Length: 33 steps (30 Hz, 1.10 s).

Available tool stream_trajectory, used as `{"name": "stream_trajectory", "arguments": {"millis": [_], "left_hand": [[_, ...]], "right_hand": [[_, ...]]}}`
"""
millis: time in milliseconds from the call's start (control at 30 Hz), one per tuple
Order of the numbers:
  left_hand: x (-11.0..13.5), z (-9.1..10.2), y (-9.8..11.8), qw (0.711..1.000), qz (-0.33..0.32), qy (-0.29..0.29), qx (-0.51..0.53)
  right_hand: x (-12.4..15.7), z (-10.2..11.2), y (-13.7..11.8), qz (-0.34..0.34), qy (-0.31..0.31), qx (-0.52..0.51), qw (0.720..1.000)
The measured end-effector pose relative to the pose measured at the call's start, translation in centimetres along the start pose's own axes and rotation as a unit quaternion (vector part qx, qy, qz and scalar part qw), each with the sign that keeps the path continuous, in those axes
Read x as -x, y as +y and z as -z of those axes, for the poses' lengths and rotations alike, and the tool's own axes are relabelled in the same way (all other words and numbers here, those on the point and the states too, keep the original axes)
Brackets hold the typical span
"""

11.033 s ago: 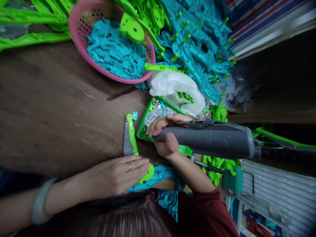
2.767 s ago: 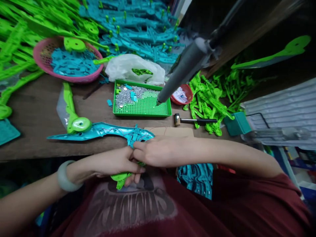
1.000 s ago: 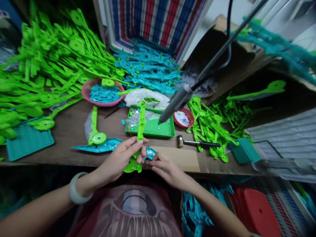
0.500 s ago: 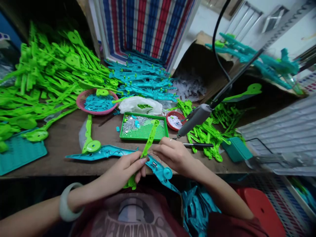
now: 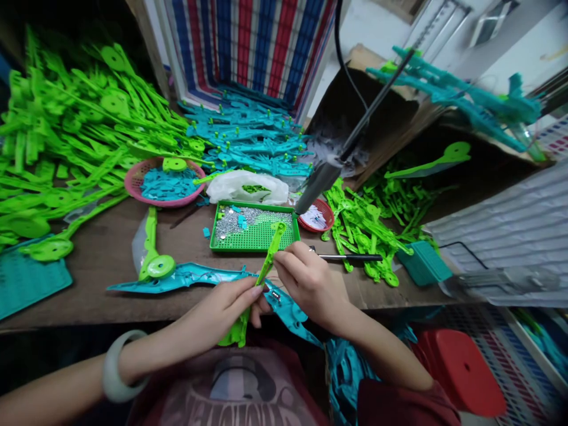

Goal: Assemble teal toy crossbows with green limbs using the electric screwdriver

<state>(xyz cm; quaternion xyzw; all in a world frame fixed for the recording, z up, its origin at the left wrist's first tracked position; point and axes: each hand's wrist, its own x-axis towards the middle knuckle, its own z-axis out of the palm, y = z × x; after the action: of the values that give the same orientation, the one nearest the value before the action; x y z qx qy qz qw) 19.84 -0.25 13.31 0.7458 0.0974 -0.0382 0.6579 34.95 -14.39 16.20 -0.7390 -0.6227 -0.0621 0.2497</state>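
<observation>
My left hand (image 5: 226,305) is closed around the lower part of a long bright green plastic piece (image 5: 264,273) that stands tilted over the table's front edge. My right hand (image 5: 310,284) is closed on the same green piece higher up, fingers pinched against it. A long teal plastic part (image 5: 186,277) lies on the wooden table (image 5: 102,260) under both hands, its right end running off the edge below my right wrist. A green round-headed part (image 5: 153,260) rests on the teal part's left half.
A green tray (image 5: 252,228) holds small screws. A grey electric screwdriver (image 5: 317,183) hangs on a cable over it. A pink basket (image 5: 166,183), a white bag (image 5: 248,186), a small red dish (image 5: 316,218), a small hammer (image 5: 350,257) and heaps of green (image 5: 66,130) and teal parts (image 5: 252,136) surround them.
The hanging screwdriver has swung up and left, away from my right hand. My right hand moved onto the green piece, which my left hand keeps holding. The view shifted slightly.
</observation>
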Motion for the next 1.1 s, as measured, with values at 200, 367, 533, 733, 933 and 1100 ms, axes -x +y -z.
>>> {"name": "stream_trajectory", "arguments": {"millis": [200,367,533,733,933,1100], "left_hand": [[-0.5,0.8,0.4,0.999,0.016,-0.040,-0.019],[-2.1,1.4,-0.1,0.994,0.039,-0.098,-0.008],[-3.0,0.9,-0.7,0.996,0.027,-0.052,-0.064],[-3.3,-0.5,-2.3,0.995,0.047,0.007,-0.088],[-3.3,-1.1,-3.6,0.991,0.045,0.020,-0.123],[-3.2,-1.1,-3.5,0.991,0.044,0.017,-0.122]], "right_hand": [[0.4,-0.8,0.9,-0.007,0.004,-0.077,0.997],[0.4,-1.0,1.0,-0.026,0.005,-0.139,0.990],[0.4,-2.1,1.4,-0.113,0.011,-0.265,0.958],[1.2,-3.1,2.4,-0.223,-0.026,-0.486,0.844],[2.8,-3.7,2.2,-0.214,0.062,-0.384,0.896],[3.5,-3.2,2.0,-0.201,0.005,-0.318,0.926]]}}
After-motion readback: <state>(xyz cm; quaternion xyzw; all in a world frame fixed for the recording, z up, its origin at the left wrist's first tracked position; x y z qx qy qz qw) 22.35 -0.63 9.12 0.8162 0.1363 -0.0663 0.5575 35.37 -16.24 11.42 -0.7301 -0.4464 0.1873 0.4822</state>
